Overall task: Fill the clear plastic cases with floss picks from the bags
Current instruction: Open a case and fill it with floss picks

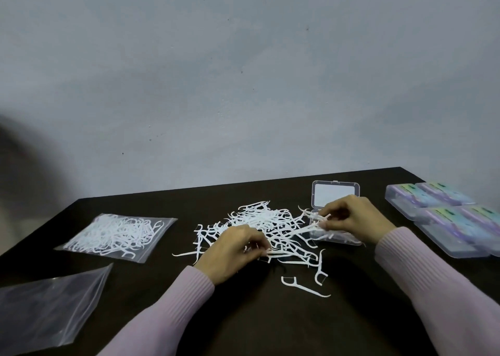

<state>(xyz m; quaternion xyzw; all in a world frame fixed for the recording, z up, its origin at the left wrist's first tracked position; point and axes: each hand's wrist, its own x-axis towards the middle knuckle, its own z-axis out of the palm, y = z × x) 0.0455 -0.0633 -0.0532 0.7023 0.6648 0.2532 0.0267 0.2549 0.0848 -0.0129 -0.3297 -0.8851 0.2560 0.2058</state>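
Right hand (351, 220) pinched white plastic floss picks (315, 216) over the open clear plastic case (335, 193). Left hand (235, 250), fingers curled, seemingly pinched one pick from the loose white pile (259, 220) just beside that case.

Hands: two, a left hand (238, 247) at centre frame and a right hand (354, 220) to the right of centre.
Pink sleeves: two, left sleeve (167, 309) and right sleeve (433, 280).
Zip bags: two at the left of the frame; a full bag of floss picks (119, 234) and an empty bag (46, 309) at lower left.
Open clear cases: one open case (335, 196) at right of centre, lid raised.
Closed labelled cases: four, a stack of closed cases (454, 217) at the right edge.
Loose floss picks: too many to count; one pile of floss picks (270, 225) at centre, plus two stray picks (303, 286) lying apart below it.
Tables: one dark table (270, 323).
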